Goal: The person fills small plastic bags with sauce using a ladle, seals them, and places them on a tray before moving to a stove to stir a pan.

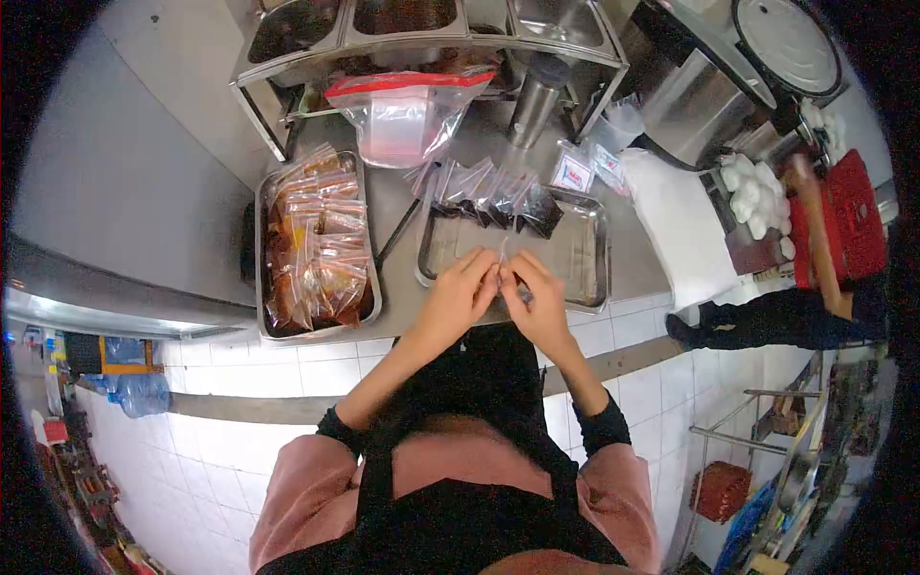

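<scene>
Both hands meet over the front edge of a shallow metal tray (592, 251). The fingers of my left hand (462, 289) and my right hand (540, 299) are pinched together on a small clear zip bag (504, 249). Most of that bag is hidden by the fingers; something dark shows below them. Just beyond my hands, several small zip bags with dark contents (489, 203) lie in a row along the tray's back. To the left, a second metal tray (374, 278) holds many zip bags of reddish-brown sauce (321, 240).
A large red-topped zip bag (402, 120) and a steel tumbler (539, 101) stand under the rack of metal pans (422, 43). A dark stick-like utensil (398, 235) lies between the trays. At right are white paper (676, 230), a big steel pot (704, 91) and another person's arm (815, 220).
</scene>
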`<state>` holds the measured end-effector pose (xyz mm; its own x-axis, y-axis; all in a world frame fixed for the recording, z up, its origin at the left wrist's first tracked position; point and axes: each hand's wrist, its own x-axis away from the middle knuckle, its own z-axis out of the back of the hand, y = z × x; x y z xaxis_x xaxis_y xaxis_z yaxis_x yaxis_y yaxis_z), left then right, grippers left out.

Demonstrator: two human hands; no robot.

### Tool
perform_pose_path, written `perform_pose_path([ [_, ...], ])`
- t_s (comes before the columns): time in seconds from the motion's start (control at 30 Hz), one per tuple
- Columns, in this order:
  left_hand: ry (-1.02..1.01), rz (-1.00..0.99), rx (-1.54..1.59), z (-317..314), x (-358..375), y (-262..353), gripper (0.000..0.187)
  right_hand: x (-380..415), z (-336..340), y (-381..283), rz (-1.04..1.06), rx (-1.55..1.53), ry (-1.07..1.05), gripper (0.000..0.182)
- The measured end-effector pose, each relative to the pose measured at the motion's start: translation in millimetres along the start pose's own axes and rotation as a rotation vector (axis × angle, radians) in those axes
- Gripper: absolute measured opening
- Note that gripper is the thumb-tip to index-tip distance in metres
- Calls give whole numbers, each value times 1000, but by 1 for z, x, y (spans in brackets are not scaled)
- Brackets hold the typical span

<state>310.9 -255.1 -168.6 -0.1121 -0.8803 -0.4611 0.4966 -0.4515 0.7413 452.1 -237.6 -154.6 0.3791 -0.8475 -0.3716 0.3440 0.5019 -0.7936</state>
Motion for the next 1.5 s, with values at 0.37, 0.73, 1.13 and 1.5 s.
perform_pose_path([
  [0.37, 141, 199, 157, -14, 0, 12, 6, 6, -13, 12, -11, 20, 183, 4],
  [0.73, -82, -121, -117, 6, -7, -4, 16, -4, 12, 5, -42, -17, -74, 6],
  [1.13, -49, -21, -315, -5, -7, -3, 26, -5, -13, 12, -54, 105, 145, 12],
  [1.5, -145, -162, -189, 13, -21, -12, 18, -21, 22, 8, -38, -39, -210, 9],
])
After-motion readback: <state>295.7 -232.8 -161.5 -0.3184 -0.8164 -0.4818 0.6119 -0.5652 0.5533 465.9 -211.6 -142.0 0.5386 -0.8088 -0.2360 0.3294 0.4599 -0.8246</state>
